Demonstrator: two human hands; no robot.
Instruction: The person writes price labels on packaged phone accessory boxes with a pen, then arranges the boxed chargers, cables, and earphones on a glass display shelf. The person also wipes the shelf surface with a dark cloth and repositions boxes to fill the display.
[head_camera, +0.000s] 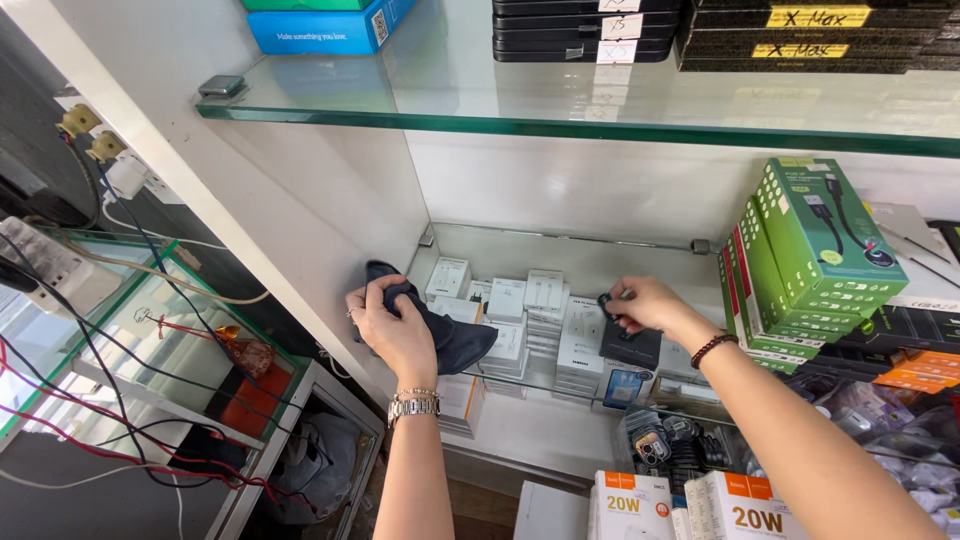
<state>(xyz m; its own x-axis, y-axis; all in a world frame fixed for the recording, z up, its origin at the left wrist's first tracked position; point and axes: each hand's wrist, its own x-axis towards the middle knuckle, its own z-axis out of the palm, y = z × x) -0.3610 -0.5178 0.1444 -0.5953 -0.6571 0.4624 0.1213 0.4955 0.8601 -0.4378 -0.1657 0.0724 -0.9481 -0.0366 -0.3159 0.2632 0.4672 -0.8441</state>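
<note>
Green boxes (800, 260) stacked at right, blue box (325, 28) on glass shelf (560, 110), cables (110, 400)

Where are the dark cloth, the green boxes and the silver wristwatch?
dark cloth (455, 340), head view, its hanging lower part.
green boxes (815, 235), head view, front box's face.
silver wristwatch (414, 406), head view, its band.

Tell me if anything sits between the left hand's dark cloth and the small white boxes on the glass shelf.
Nothing visible does. The left hand grips the dark blue cloth, whose free end already hangs against the stacked small white boxes on the lower glass shelf.
</note>
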